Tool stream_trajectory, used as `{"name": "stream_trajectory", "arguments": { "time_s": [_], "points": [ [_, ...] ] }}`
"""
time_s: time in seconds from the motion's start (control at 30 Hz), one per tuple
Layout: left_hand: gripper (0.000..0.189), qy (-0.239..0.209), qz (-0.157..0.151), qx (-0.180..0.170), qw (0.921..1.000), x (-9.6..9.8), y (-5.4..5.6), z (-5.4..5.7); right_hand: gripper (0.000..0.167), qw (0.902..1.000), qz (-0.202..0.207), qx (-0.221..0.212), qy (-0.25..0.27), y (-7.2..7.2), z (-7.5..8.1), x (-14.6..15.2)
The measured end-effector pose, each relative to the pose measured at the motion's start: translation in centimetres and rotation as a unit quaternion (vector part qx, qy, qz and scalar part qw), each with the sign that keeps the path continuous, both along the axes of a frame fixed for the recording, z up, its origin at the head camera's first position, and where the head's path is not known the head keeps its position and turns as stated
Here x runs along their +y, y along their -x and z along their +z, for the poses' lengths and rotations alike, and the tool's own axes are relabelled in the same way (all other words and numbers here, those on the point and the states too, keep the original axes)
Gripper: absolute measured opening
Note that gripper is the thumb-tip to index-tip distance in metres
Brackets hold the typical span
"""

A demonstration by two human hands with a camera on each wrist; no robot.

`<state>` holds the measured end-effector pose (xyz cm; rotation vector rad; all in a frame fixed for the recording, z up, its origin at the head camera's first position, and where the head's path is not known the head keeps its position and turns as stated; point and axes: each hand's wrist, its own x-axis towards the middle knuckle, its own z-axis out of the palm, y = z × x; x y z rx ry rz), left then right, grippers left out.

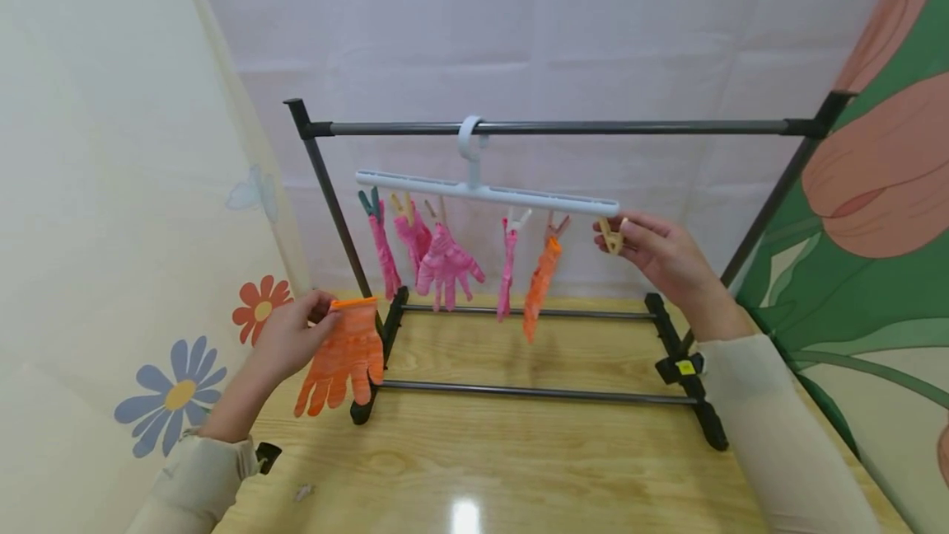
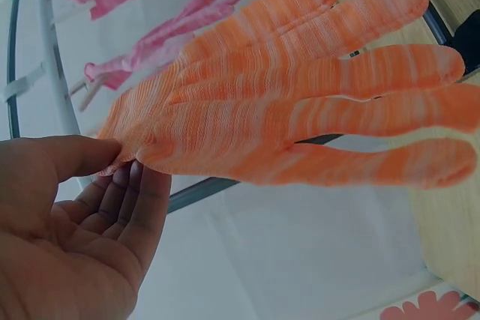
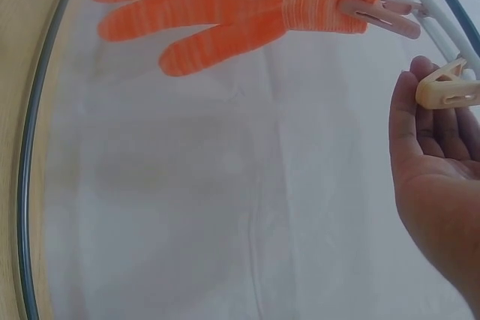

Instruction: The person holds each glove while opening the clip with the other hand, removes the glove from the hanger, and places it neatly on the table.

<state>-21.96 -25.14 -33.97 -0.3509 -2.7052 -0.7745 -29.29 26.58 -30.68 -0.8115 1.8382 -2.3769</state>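
Note:
My left hand (image 1: 296,340) pinches the cuff of an orange glove (image 1: 347,353) between thumb and fingers; its fingers dangle down in the head view. At the right end of a pale blue hanger (image 1: 544,200), my right hand (image 1: 670,258) holds a yellow clothespin (image 1: 611,237) with thumb in front and fingers behind. In the right wrist view that clothespin (image 3: 446,94) lies against the fingers. Another orange glove (image 1: 544,283) hangs beside it from a pinkish clothespin (image 1: 556,227). Several pink gloves (image 1: 447,266) hang farther left on the hanger.
The hanger's hook (image 1: 469,138) sits over the top bar (image 1: 630,128) of a dark rack. Its feet (image 1: 712,423) stand on a wooden table (image 1: 474,452). White cloth (image 1: 593,31) hangs behind, and flower-printed cloths flank both sides.

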Motion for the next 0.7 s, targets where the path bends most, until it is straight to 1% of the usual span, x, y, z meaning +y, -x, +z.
{"name": "stream_trajectory", "arguments": {
  "time_s": [0.17,0.3,0.53,0.7],
  "points": [
    [0.021,0.007,0.002,-0.021,0.9997,-1.1,0.2,0.1,0.028,1.0,0.003,0.002,0.002,0.0,-0.1,0.1],
    [0.024,-0.001,-0.005,-0.035,0.9994,-2.0,0.5,0.0,0.028,1.0,0.006,0.003,0.003,-0.1,-0.1,0.2],
    [0.027,-0.017,-0.003,-0.063,0.9978,-3.6,1.0,-0.3,0.028,0.9999,-0.007,-0.004,-0.006,-0.1,-0.1,0.1],
    [0.029,-0.033,-0.006,-0.071,0.9969,-4.5,1.3,-0.4,0.027,1.0,-0.006,-0.003,-0.006,0.0,0.1,0.1]
  ]
}}
